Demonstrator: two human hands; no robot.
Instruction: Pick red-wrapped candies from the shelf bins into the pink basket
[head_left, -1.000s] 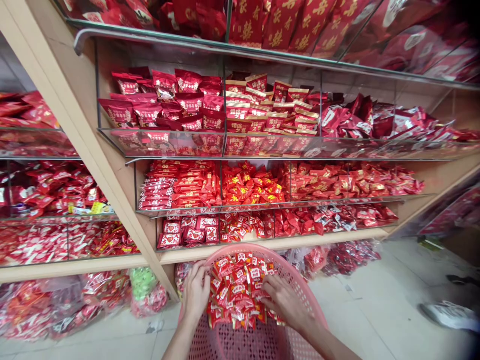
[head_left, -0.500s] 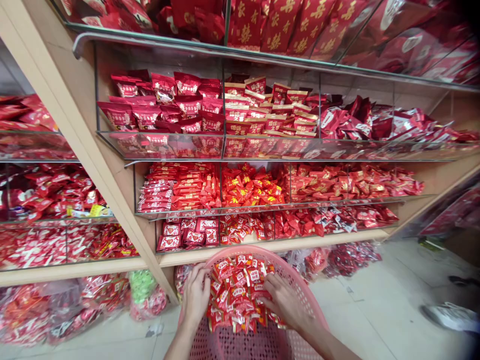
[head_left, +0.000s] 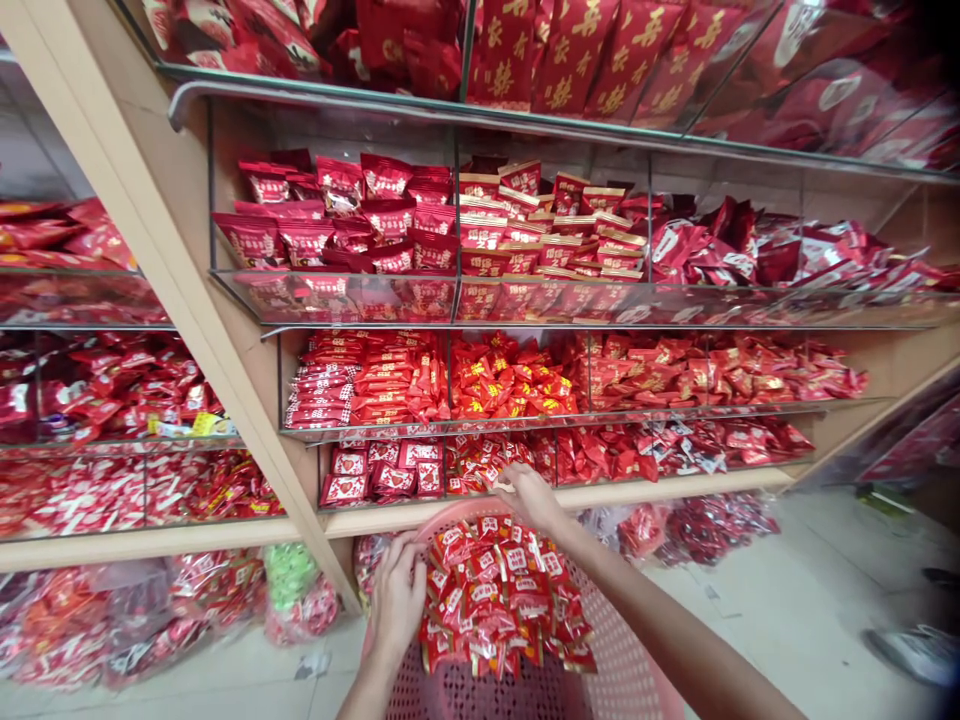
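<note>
A pink plastic basket with a perforated wall stands below the lowest shelf, holding a heap of small red wrapped candies. My left hand is closed over the basket's left rim, its fingers curled beside the heap. Beyond the far rim, my right hand is at the front edge of the bottom shelf. Its fingers are bent together against the similar red candies in one compartment. Whatever those fingertips hold is hidden.
Glass-fronted shelves of red packets rise in front, with a wooden upright at left. Clear bags of packets lie on the tiled floor under the shelves. A shoe shows at far right.
My right hand has moved from the candies in the basket up and forward to the bottom shelf compartment. My left hand stays at the basket rim. The view has shifted slightly.
</note>
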